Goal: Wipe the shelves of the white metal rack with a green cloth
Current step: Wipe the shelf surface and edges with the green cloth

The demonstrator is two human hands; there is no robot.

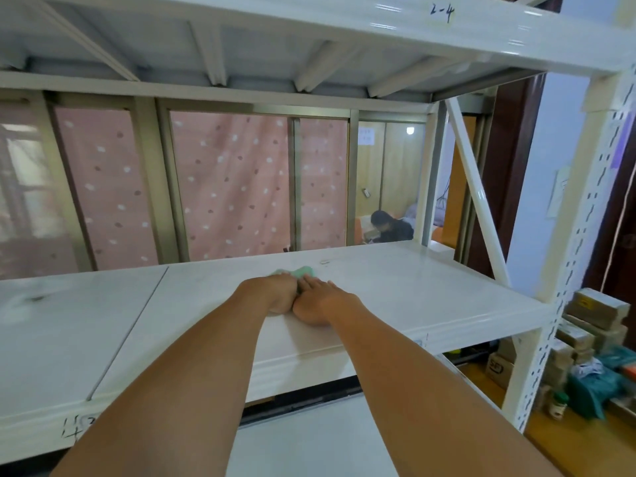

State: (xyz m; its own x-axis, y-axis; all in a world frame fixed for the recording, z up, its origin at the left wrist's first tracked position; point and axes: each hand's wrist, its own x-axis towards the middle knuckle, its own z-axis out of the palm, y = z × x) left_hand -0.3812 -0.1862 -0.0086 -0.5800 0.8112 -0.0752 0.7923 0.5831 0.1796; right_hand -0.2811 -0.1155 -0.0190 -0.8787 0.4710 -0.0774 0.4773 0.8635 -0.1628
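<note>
A white metal rack shelf runs across the middle of the head view. Both my arms reach out over it. My left hand and my right hand lie side by side, palms down, pressing on a green cloth on the shelf. Only the far edge of the cloth peeks out past my fingertips; the remainder is hidden under the hands. My right fingers look straight. The left fingers are mostly hidden behind the back of the hand.
Another white shelf hangs close overhead. A perforated upright post and a diagonal brace stand at the right. Cardboard boxes and bags pile on the floor at right. A person sits beyond the glass partition.
</note>
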